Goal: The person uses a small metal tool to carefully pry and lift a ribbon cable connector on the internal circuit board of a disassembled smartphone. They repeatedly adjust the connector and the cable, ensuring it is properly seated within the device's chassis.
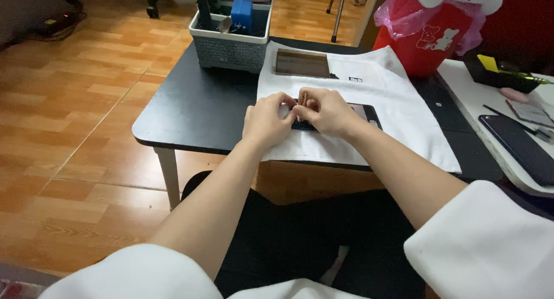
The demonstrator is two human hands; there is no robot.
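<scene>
Both hands working over phone (362, 114) on cloth (398, 111): left hand (266, 120) and right hand (326, 109) pinching a small tool (303, 98) together. Phone lying flat, apparently unopened; work looks early.

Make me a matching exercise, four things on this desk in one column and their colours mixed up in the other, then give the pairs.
Things:
1. basket
2. cloth
3. bin
4. box in the basket

Colours:
A. red
B. blue
C. grey
D. white

Pairs: 1-C, 2-D, 3-A, 4-B
</scene>
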